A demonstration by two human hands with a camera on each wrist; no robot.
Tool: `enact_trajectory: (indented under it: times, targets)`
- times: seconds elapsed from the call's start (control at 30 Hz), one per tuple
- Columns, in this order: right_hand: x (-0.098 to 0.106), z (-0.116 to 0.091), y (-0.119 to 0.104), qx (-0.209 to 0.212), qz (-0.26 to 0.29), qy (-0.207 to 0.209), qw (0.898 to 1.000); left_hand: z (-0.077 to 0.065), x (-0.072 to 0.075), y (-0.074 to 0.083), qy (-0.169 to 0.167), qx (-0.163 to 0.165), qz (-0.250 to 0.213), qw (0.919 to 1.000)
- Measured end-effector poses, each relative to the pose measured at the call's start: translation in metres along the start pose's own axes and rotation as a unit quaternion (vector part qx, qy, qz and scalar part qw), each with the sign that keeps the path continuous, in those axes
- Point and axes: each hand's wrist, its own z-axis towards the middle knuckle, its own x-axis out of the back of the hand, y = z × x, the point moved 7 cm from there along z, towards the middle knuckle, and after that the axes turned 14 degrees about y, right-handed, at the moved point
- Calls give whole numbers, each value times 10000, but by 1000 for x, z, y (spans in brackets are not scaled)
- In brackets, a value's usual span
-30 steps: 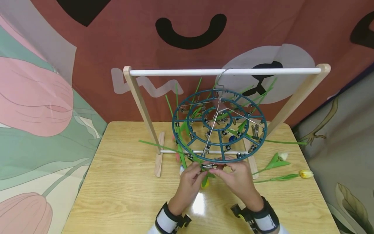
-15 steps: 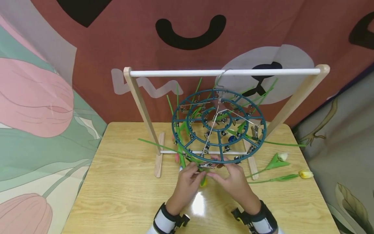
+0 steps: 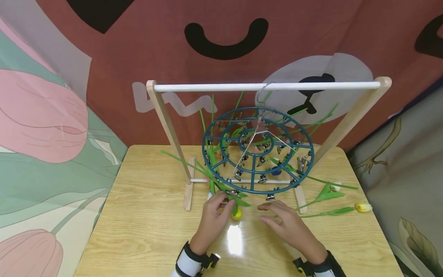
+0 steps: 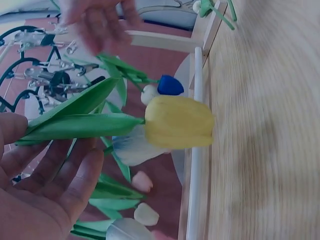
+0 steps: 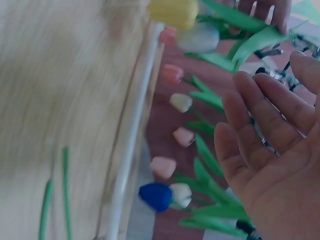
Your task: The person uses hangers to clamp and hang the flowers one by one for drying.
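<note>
My left hand [image 3: 214, 215] holds a yellow artificial tulip [image 4: 179, 121] by its green leaves and stem, thumb on one side and fingers on the other; its flower head points down. Beside these fingers, a metal clip sits at the near rim of a round teal clip hanger [image 3: 254, 192]; how firmly it grips the stem cannot be told. My right hand [image 3: 288, 221] is apart from everything, fingers spread and relaxed, just in front of the hanger. Another clip [image 3: 271, 197] dangles from the near rim. Several other tulips hang head-down below the hanger, including a blue tulip [image 5: 156, 196].
A wooden stand with a white top bar [image 3: 214, 87] carries the hanger by its hook. A white tulip [image 3: 335, 187] and a pale yellow tulip [image 3: 363, 207] lie on the wooden table [image 3: 138, 231] at the right. A patterned cloth [image 3: 221, 69] stands behind.
My right hand has let go near the clip and moved right and toward me. My left hand has shifted slightly left with the yellow tulip, and the hanger has turned a little.
</note>
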Motion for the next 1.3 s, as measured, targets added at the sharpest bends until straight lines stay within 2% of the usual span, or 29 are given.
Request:
enact_trajectory:
  times: [0.17,0.33,0.57,0.8,0.9,1.0,1.13,1.3]
  targets:
    - [7,-13,22,-455,-360,-129,9982,4,7,-2,120,10,56,9999]
    - [14,-27,46,-915,-895,-328,9912,9,16,-7,280,135,140,9994]
    - [29,-38,76,-1375,-1236,-437,9818,12,26,-12,476,283,188,9983]
    - [47,-42,98,-1640,-1478,-358,9747,10,28,-17,608,290,117,9977]
    - [53,-40,104,-1396,-1723,-186,9749,11,28,-16,638,239,92,9976]
    - [57,-40,107,-768,-2027,61,9762,12,28,-15,640,275,61,9976]
    - [58,-42,113,-40,-2324,233,9723,13,27,-14,585,394,52,9975]
    - [56,-41,125,254,-2583,150,9656,12,25,-14,491,324,121,9982]
